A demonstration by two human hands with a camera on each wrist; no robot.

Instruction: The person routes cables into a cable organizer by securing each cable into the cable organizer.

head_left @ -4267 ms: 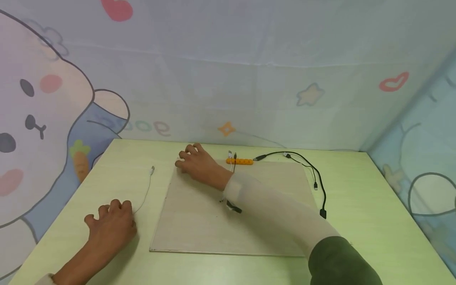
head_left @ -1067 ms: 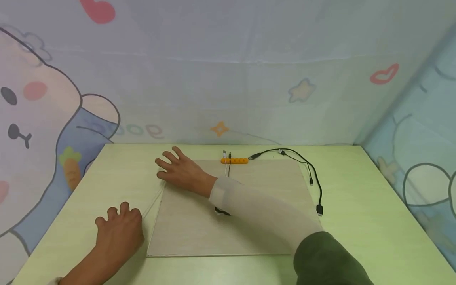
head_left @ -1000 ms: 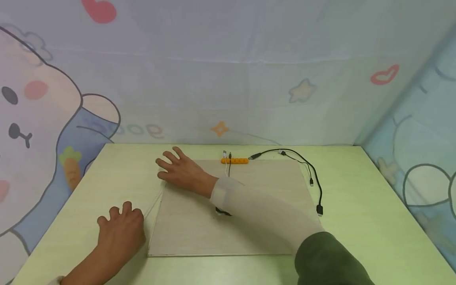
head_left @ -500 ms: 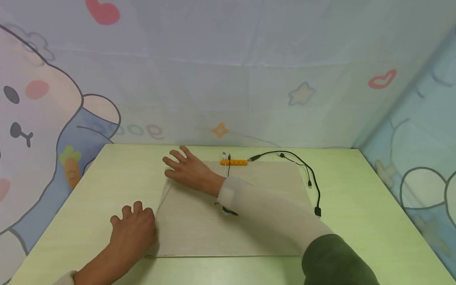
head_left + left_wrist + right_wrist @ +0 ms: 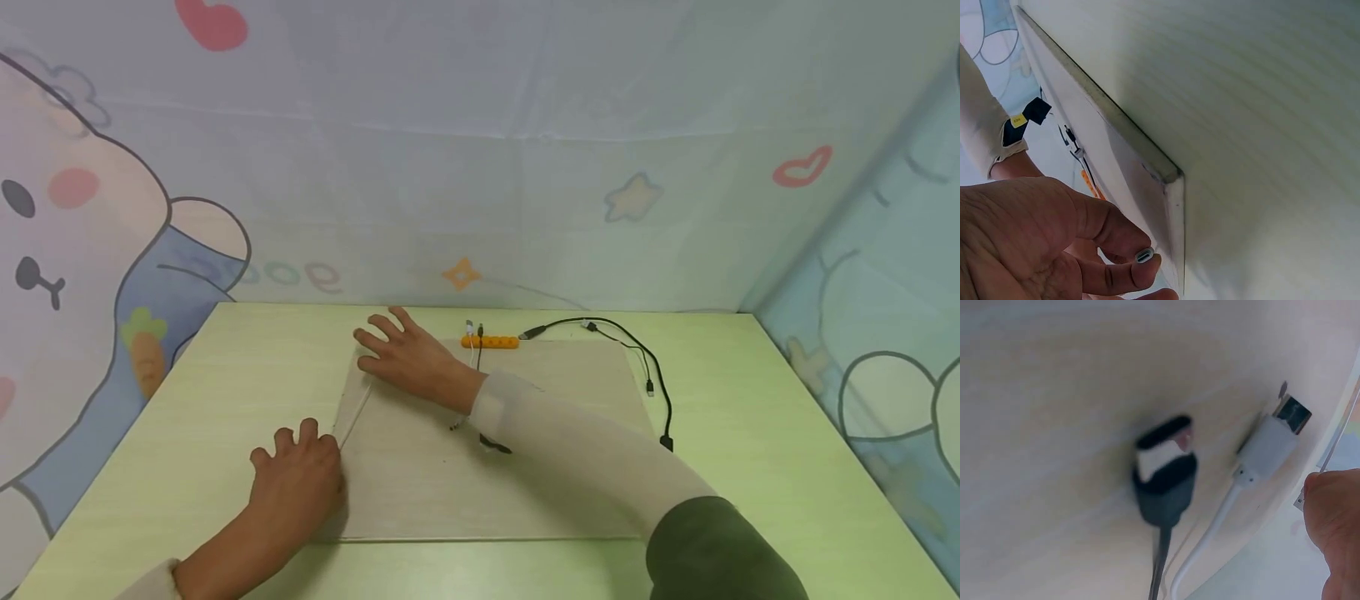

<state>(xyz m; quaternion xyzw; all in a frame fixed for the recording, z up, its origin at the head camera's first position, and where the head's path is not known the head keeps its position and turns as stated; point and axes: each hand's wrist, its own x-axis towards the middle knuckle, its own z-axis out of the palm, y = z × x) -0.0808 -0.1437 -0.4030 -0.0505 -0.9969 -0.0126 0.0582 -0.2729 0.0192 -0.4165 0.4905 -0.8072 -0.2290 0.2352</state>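
My left hand (image 5: 298,479) is over the left edge of the pale board (image 5: 450,500). In the left wrist view its thumb and index finger pinch a small oval metal plug (image 5: 1144,255). A thin white cable (image 5: 356,421) stretches from there to my right hand (image 5: 412,358), over the board's far left corner. The right hand pinches the cable's other end, and a bit of metal plug (image 5: 1299,501) peeks out beside it in the right wrist view. On the board under the right arm lie a black cable's plug (image 5: 1166,472) and a white cable's plug (image 5: 1269,447).
An orange cable holder (image 5: 501,342) sits at the board's back edge, with a white and a black cable running across its left part. To the right lie a thick black cable (image 5: 654,354) and a thinner black one (image 5: 649,387). A printed cloth (image 5: 480,150) hangs behind the table.
Earlier the white cable's far end lay loose on the table at the left; the right hand has since taken it. Both hands have moved right, bringing the stretched cable over the board.
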